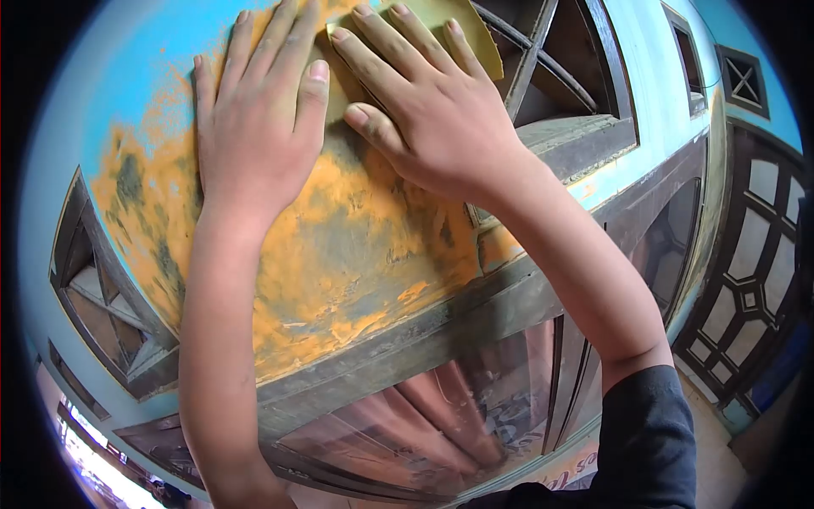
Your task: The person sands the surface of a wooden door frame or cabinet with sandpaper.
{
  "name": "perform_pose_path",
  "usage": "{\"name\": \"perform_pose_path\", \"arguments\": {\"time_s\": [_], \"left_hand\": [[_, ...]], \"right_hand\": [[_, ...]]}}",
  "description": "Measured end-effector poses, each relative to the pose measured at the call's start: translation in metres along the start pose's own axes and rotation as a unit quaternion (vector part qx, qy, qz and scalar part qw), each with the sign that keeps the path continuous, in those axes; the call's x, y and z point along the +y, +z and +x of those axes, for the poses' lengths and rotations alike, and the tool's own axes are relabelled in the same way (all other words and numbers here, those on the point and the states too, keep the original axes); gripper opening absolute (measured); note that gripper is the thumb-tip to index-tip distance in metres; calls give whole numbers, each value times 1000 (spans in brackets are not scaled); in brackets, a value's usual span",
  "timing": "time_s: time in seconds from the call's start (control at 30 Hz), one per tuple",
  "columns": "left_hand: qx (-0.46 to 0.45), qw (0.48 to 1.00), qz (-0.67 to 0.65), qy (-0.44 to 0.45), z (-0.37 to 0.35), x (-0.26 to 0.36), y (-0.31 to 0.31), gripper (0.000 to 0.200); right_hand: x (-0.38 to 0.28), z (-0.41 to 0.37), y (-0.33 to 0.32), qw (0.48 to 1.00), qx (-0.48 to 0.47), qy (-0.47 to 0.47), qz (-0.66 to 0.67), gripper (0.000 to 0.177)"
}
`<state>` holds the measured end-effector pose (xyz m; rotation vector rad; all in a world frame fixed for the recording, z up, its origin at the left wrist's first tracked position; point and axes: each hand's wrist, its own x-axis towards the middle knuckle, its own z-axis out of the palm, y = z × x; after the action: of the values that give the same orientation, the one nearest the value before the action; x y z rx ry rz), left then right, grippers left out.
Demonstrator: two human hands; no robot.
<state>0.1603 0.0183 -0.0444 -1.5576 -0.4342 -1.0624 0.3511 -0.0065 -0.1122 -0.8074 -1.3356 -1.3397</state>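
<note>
A sheet of yellowish sandpaper (pixel 475 34) lies against the wall at the top of the view. My right hand (pixel 432 110) holds it there from above, fingers stretched over the sheet and thumb out to the side. Just to the left, my left hand (pixel 259 127) rests flat on the wall with its fingers spread, holding nothing. Under both hands the wall (pixel 339 229) is patchy orange and grey, with blue paint around it. Part of the sheet is hidden beneath my right palm and fingers.
A dark wooden vent frame with crossed bars (pixel 534 51) adjoins the sandpaper on the right. Another vent frame (pixel 102 288) is at left. Below runs a wooden beam (pixel 356 356) above a window with a curtain (pixel 424 416). A dark panelled door (pixel 746 263) stands far right.
</note>
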Motion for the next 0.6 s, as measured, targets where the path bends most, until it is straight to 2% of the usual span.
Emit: {"name": "perform_pose_path", "arguments": {"time_s": [0.13, 0.2, 0.27, 0.33, 0.43, 0.6], "left_hand": [[18, 999, 11, -30, -3, -2, 0, 50], [20, 999, 42, -23, -2, -2, 2, 50], [13, 998, 57, -16, -1, 1, 3, 51], [6, 998, 64, -15, -2, 1, 1, 52], [-2, 998, 62, -19, -9, 9, -4, 54], [-50, 997, 36, -51, -43, 39, -14, 59]], "right_hand": [[-15, -26, -14, 998, -56, 5, 2, 62], [-6, -18, -11, 999, -52, -7, -1, 63], [2, 7, 4, 1000, -8, 2, 4, 62], [6, 31, 5, 999, -35, 13, 15, 62], [-9, 8, 6, 999, -4, 32, -14, 62], [-42, -68, -26, 989, -107, 99, 5, 65]]}}
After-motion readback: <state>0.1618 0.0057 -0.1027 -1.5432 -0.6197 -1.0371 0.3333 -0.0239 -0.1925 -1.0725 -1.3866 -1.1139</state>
